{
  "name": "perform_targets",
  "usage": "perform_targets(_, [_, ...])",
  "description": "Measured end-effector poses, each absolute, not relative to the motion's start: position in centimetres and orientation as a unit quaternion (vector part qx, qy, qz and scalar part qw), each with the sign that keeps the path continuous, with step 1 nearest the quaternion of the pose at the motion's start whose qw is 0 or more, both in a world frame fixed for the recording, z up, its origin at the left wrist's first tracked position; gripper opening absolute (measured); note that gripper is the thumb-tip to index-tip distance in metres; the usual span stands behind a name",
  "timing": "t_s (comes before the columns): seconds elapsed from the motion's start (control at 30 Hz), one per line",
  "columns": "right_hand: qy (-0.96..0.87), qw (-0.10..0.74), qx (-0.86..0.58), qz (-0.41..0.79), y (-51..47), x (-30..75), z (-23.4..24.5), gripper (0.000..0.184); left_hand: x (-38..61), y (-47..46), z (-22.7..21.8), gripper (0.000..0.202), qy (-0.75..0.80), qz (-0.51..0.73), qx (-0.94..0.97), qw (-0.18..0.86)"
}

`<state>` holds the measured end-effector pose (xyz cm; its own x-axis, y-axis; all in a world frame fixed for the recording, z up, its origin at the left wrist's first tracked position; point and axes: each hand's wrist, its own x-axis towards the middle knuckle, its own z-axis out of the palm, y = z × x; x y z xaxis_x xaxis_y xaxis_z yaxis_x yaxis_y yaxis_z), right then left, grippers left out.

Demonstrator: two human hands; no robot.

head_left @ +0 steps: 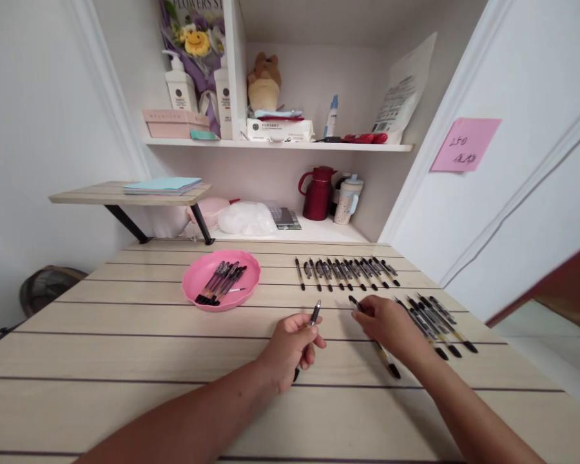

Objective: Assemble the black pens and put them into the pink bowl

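Home furnishings fill what appears to be a private room: behind a pale wood-grain desk striped with dark lines (125, 348), white built-in shelving (270, 145) holds a brown-and-cream plush animal (264, 84), a white plastic pump bottle (180, 90), a smiling yellow flower (196, 42), a glossy dark-red jug (318, 193) and a pale-blue-handled cream tumbler (347, 203).

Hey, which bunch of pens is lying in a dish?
The bunch in the pink dish, at the left; the back row and the group beside your right hand lie directly on the tabletop.
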<state>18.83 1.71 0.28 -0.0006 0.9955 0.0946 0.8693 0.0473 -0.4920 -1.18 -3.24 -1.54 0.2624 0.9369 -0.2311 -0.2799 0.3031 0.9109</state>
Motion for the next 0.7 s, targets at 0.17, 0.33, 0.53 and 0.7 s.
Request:
perform_targets(0.17, [-0.731, 0.107, -0.674, -0.007, -0.1, 17.6, -1.2, 0.011, -1.3, -3.2, -1.6, 0.036, 0.414, 0.432, 0.398, 0.695])
perform_targets(0.33, [-0.738, 0.061, -0.671, -0.045, -0.8, 16.8, -1.8, 0.014, -1.3, -3.2, -1.7, 0.038, 0.411, 0.427, 0.399, 0.699])
perform_targets(0.53, [-0.738, 0.056, -0.669, -0.068, -1.1, 17.4, -1.7, 0.022, -1.3, -3.3, -1.6, 0.034, 0.413, 0.421, 0.401, 0.701])
perform_targets(0.7, [-0.730, 0.080, -0.676, -0.051, -1.4, 18.5, -1.4, 0.022, -1.3, -3.3, -1.5, 0.032, 0.415, 0.414, 0.403, 0.703])
